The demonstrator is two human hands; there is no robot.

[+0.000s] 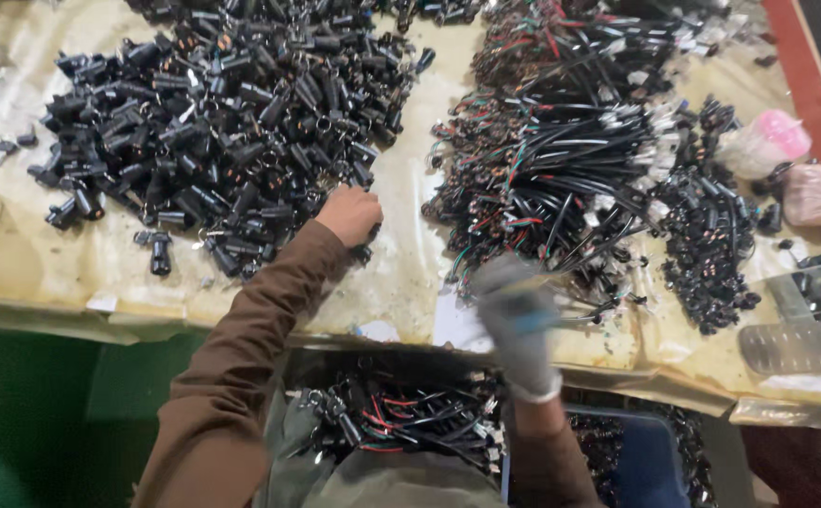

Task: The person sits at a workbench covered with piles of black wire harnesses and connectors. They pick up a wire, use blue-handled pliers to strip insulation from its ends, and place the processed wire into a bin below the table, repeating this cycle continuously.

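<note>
Sprawling across the upper left of the worktable point(15, 273), the heap of black plastic sockets point(231, 113) is the largest thing in view and looks barely dented — most of the work seems left. Right of it lies the tangle of wired leads point(561, 160), black with red and green strands, also large. Below the table edge, a bin point(636, 461) holds a smaller batch of wired pieces point(410, 419), apparently the finished share so far. The left hand point(349, 214) rests at the heap's near edge, fingers curled together among the sockets. The gloved right hand point(516, 315) is blurred near the leads; its grip I cannot tell. Pink bags point(777, 141) sit far right — nothing blocks either reach.
</note>
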